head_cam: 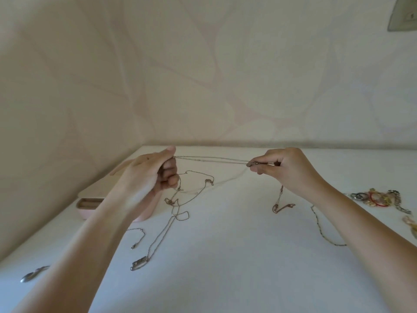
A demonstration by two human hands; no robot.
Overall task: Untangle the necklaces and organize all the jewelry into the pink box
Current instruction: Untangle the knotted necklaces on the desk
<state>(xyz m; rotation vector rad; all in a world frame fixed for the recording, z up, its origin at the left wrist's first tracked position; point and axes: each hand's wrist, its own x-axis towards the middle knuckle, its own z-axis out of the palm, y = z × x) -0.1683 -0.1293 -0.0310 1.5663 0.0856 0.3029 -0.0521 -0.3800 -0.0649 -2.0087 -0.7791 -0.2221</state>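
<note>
Thin silver chain necklaces [158, 236] strewn loose on white tabletop [225, 267], colourful jewelry heap [381, 198] far right, open pink box [89, 203] behind left wrist, left hand [149, 175] and right hand [284, 170] each pinching fine silver chain [212, 158] stretched taut between them

Home interior, corner of a room.
Pale leaf-patterned wallpaper [203, 75], white tabletop [225, 256], heap of bracelets [381, 197], blurred plate [404, 14] high on the wall, perhaps a socket.
</note>
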